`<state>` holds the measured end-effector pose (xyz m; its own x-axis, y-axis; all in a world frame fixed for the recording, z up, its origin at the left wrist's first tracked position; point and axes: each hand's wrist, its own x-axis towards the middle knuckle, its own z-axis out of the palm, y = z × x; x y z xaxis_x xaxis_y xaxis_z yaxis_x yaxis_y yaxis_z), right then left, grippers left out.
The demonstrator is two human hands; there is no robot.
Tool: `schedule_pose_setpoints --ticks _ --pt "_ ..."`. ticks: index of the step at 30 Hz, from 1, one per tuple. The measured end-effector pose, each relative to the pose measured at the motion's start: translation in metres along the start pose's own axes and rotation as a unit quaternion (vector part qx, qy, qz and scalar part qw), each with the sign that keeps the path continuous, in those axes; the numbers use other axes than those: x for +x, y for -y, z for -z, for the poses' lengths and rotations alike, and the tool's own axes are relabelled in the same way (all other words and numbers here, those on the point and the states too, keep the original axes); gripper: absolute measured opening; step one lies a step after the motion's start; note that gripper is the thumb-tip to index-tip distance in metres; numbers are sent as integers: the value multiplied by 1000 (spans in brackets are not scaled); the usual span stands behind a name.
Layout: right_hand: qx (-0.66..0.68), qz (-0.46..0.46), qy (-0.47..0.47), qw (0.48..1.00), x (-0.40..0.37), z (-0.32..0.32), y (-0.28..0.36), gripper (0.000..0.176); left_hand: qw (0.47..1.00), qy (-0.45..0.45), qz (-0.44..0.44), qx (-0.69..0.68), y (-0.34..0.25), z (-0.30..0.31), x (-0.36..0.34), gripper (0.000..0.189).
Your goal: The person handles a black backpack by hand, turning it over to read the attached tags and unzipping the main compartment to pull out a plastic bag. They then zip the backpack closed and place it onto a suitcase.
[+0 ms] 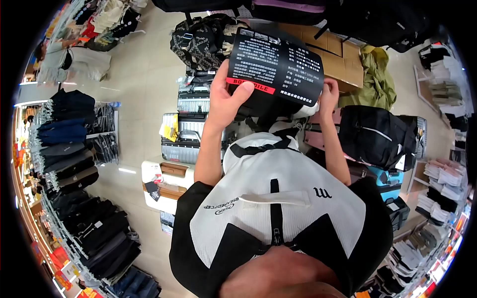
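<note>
A large black card (276,64) with white print and a red strip is held up in front of my chest. My left hand (227,99) grips its lower left edge, thumb on the red strip and fingers behind. At the card's right edge is my right hand (328,97), its fingers bent and partly hidden; what it holds there, if anything, I cannot make out. Below the card a dark bag (263,108) shows in part.
Silver suitcases (186,134) and a white suitcase (169,176) stand on the left. A patterned backpack (203,42), cardboard boxes (348,64) and a green bag (372,82) lie ahead. On the right sits a black bag (377,134); clothes racks (64,149) line the left side.
</note>
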<state>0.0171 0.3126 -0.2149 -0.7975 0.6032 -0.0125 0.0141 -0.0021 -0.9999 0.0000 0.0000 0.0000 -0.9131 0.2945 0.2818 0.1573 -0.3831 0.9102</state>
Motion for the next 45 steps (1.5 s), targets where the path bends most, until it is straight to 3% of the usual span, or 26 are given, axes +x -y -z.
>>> schedule_pose_setpoints --ticks 1,2,3,6,7,10,11,14,16,21,22,24,32,35,45 --pt "10 43 -10 999 -22 -8 37 13 1000 4 1 2 3 0 3 37" --pt "48 10 74 996 -40 -19 58 15 1000 10 3 4 5 1 6 36" --pt "22 -26 99 994 -58 -40 85 22 1000 12 6 5 5 0 9 35" --pt "21 -88 175 980 -60 -72 45 57 999 16 22 16 10 -1 10 34" --pt "146 -164 181 959 -53 -81 52 59 1000 6 24 19 11 0 8 36" --pt "191 -228 261 918 -46 -85 76 49 999 -45 15 17 8 13 2 44" --pt "200 -238 247 918 -45 -88 89 37 998 -59 8 29 6 20 -1 50" --pt "225 -198 301 905 -45 -91 142 33 995 -72 32 62 2 43 -15 54" --pt "283 -247 318 871 -43 -94 160 38 992 -63 30 106 -5 45 -22 53" --pt "161 -150 347 912 -72 -114 177 66 990 -82 76 87 12 59 -37 61" --pt "135 -138 361 912 -74 -116 179 78 990 -87 91 57 17 60 -39 62" --pt "145 -146 333 920 -73 -119 168 80 989 -93 105 41 24 60 -43 64" --pt "168 -93 283 940 -66 -105 168 56 973 -79 183 -115 65 82 -54 64" --pt "159 -83 279 943 -64 -102 167 49 972 -80 195 -101 69 81 -50 61" --pt "168 -137 288 933 -70 -103 162 56 979 -97 176 -19 66 60 -38 56"
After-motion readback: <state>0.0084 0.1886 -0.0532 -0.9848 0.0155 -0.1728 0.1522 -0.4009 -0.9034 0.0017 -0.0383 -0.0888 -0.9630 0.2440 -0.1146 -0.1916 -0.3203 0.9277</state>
